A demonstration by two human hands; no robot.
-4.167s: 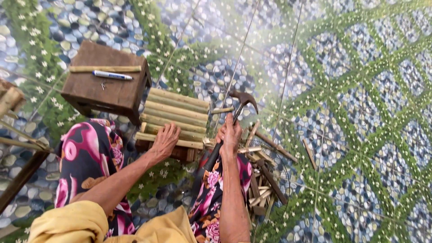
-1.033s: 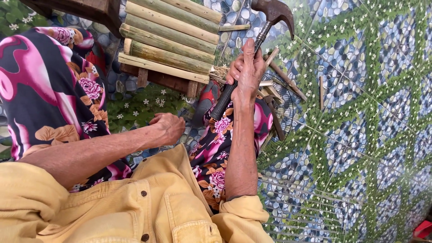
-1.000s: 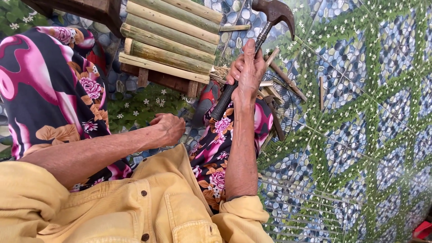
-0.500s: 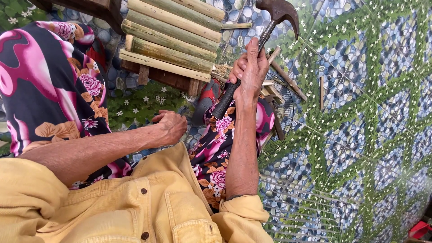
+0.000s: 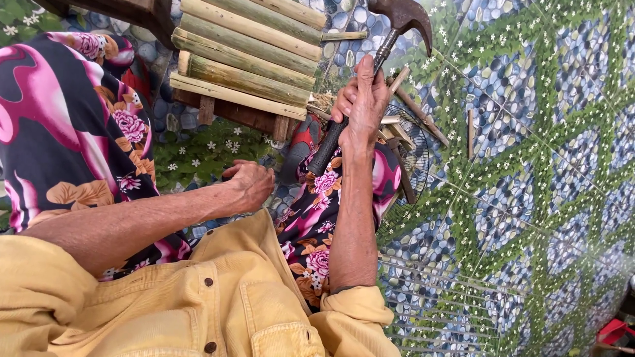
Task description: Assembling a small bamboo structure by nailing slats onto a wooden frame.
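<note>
While I sit on the patterned floor (image 5: 542, 198), my right hand (image 5: 360, 106) is wrapped tight around the claw hammer (image 5: 370, 73): fingers closed on the upper handle, thumb along the shaft, black grip sticking out below my palm toward my knee. Hammer head is up near the top edge of the view, claw curving right, raised above and to the right of the bamboo slat rack (image 5: 248, 56). Hammer is not touching the rack.

Left hand (image 5: 251, 185) is down between my knees, fingers curled in loosely, nearly a fist. Cannot tell if anything is pinched inside; nothing visible in it. It hovers over the floor just below the rack's front edge, well apart from the hammer.

Rack: several round bamboo lengths laid side by side on a dark wooden frame, in front of my legs, tilted across the top of the view. Loose bamboo sticks (image 5: 423, 122) lie on the floor right of my right hand, partly behind it. Floral pink-and-black trousers (image 5: 59, 132) cover both legs; yellow shirt (image 5: 218, 304) fills the bottom.
</note>
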